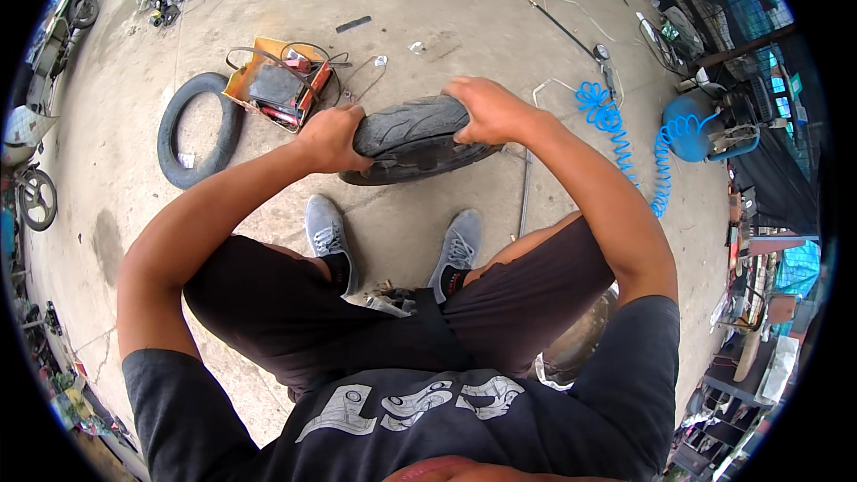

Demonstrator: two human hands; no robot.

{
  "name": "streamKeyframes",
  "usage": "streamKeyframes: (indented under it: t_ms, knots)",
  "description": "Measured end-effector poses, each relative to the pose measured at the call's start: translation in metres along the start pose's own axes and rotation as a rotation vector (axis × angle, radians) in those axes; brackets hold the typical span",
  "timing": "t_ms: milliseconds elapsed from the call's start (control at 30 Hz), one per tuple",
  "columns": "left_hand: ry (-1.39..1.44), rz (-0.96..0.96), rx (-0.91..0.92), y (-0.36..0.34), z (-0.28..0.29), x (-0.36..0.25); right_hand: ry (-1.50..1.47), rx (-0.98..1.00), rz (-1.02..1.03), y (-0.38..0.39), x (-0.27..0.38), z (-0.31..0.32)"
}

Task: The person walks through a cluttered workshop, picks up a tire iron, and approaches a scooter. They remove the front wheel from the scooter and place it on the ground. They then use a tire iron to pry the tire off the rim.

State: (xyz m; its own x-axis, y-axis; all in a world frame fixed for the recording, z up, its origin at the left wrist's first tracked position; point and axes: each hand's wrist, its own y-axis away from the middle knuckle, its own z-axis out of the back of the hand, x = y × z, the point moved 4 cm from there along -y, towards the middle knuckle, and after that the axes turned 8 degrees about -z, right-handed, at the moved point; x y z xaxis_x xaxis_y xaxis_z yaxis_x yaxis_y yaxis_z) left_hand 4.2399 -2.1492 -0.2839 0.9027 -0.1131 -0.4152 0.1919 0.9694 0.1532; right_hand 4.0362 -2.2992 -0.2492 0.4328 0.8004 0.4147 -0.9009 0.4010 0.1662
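A black motorcycle tyre (412,123) with a grooved tread is tilted up in front of me, beyond my shoes. My left hand (334,139) is closed round its left side, the thumb near the inner edge. On the right part of the tread, my right hand (493,112) grips with its fingers over the top and the thumb lower down. Below the tread, the dark hollow side of the tyre faces me. Its far underside is hidden, and I cannot tell whether it touches the ground.
Left of the tyre stands a yellow toolbox (234,87) with tools and cables, beside a black rubber ring (170,145). Off to the right lie an air gauge (602,53), a blue coiled hose (616,129) and a blue air tank (686,128). A metal rod (525,192) lies near my right shoe (461,236).
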Motion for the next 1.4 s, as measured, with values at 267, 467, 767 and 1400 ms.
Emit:
streamKeyframes:
  t_ms: [267, 467, 767, 1400]
  knots:
    - [-0.020, -0.093, -0.076, -0.015, 0.010, -0.013, 0.026, 0.048, -0.066, 0.005, -0.013, 0.004]
    - [-0.037, -0.077, -0.059, -0.025, 0.025, -0.028, -0.032, 0.098, -0.113, 0.004, -0.025, -0.002]
    - [0.146, 0.001, -0.025, -0.019, 0.022, -0.026, -0.073, 0.059, -0.041, -0.001, 0.010, 0.005]
    - [0.045, -0.064, -0.176, -0.011, 0.015, 0.000, 0.056, 0.016, -0.110, 0.002, -0.014, 0.013]
